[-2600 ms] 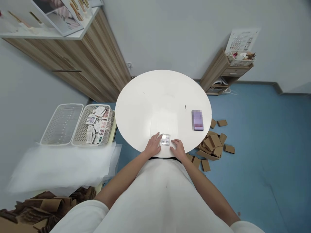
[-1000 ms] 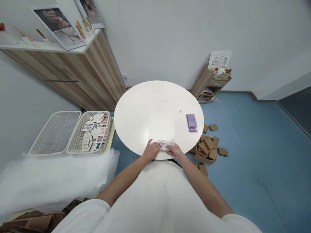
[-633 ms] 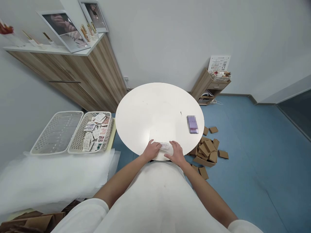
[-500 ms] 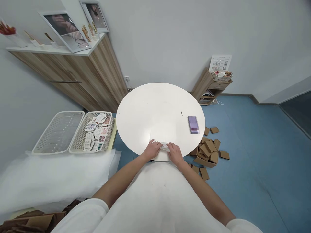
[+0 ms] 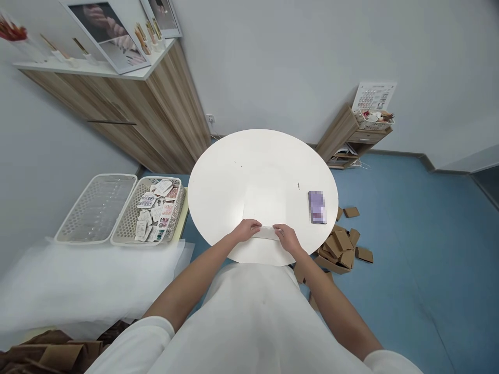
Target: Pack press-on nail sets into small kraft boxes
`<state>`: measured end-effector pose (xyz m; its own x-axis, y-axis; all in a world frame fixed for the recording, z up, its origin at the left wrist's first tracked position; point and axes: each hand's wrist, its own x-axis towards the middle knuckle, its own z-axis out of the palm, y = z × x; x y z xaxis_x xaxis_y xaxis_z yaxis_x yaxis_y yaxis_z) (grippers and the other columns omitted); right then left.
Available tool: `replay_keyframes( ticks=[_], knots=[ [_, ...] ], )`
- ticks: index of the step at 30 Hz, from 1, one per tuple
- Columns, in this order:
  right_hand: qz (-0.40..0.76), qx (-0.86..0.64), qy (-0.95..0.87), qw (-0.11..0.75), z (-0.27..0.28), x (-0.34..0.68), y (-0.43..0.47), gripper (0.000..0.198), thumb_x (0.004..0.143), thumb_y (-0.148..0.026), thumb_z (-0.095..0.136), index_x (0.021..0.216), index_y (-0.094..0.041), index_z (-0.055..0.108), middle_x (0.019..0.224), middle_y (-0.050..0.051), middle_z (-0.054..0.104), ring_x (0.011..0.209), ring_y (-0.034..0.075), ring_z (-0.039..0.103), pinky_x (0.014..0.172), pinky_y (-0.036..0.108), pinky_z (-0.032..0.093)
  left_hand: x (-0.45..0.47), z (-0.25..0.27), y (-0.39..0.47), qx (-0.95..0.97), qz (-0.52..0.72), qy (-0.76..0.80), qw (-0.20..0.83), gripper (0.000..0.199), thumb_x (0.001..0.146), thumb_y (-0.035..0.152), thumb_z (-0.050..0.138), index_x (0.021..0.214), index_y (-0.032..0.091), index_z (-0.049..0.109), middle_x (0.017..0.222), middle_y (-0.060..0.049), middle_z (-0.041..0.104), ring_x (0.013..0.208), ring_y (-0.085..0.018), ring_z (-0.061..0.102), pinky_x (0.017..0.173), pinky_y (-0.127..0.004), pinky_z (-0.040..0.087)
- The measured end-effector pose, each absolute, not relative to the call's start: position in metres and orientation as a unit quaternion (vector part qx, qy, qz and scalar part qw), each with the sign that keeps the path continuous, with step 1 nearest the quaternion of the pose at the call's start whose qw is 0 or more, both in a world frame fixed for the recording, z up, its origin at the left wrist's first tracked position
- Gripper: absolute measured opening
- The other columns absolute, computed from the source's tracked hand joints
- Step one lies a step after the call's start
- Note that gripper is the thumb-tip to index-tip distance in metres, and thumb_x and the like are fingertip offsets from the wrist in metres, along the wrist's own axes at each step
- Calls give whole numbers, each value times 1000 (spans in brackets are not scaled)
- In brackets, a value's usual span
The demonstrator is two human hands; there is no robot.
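2 hands, bare, worked at the near side of the desk (image 5: 218, 182): L hand (image 5: 245, 230) & R hand (image 5: 288, 239), fingers bent, each gripping one end of a pale pkt (image 5: 267, 233). Pkt lay directly btwn them; long axis ran L to R, approx. parallel to the near edge, so neither hand was nearer. Contents: couldn't tell. Farther R on desk, well apart: 1 purple item (image 5: 316, 203), pixelated. Off desk, L: 1 white basket (image 5: 128, 218) w/ cards (image 5: 162, 186). R, on floor (image 5: 393, 218): brown boxes (image 5: 343, 241), qty. unclear.
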<state>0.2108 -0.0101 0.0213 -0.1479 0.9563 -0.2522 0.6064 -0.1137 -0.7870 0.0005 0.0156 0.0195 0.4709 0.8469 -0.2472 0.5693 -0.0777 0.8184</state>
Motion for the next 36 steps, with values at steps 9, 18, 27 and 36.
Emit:
replay_keyframes(
  ticks=[9,18,27,36],
  knots=[
    [526,-633,-550,143,5,211,28,24,71,-20,49,89,-24,64,94,0,64,87,17,57,78,30,43,4,1,47,665,20,562,492,25,78,28,43,93,20,61,98,-1,64,89,-16,58,73,-26,46],
    [532,-638,-546,106,-2,208,35,24,70,-22,49,88,-24,64,91,-1,65,86,17,57,76,30,43,23,27,12,794,12,545,268,68,67,44,57,126,21,33,130,-11,38,121,-31,28,100,-47,17],
    [515,-641,-558,109,-3,207,35,25,71,-21,49,90,-24,64,95,-1,65,90,17,56,80,31,42,32,18,-8,862,-32,449,234,81,65,31,64,132,21,20,135,-12,31,125,-31,22,102,-49,0],
    [436,-642,-627,61,3,202,34,26,77,-22,43,97,-21,59,97,1,63,90,15,56,75,25,42,37,13,12,863,-48,463,196,63,64,27,57,121,17,33,119,-11,43,109,-26,39,96,-42,21]
  ],
)
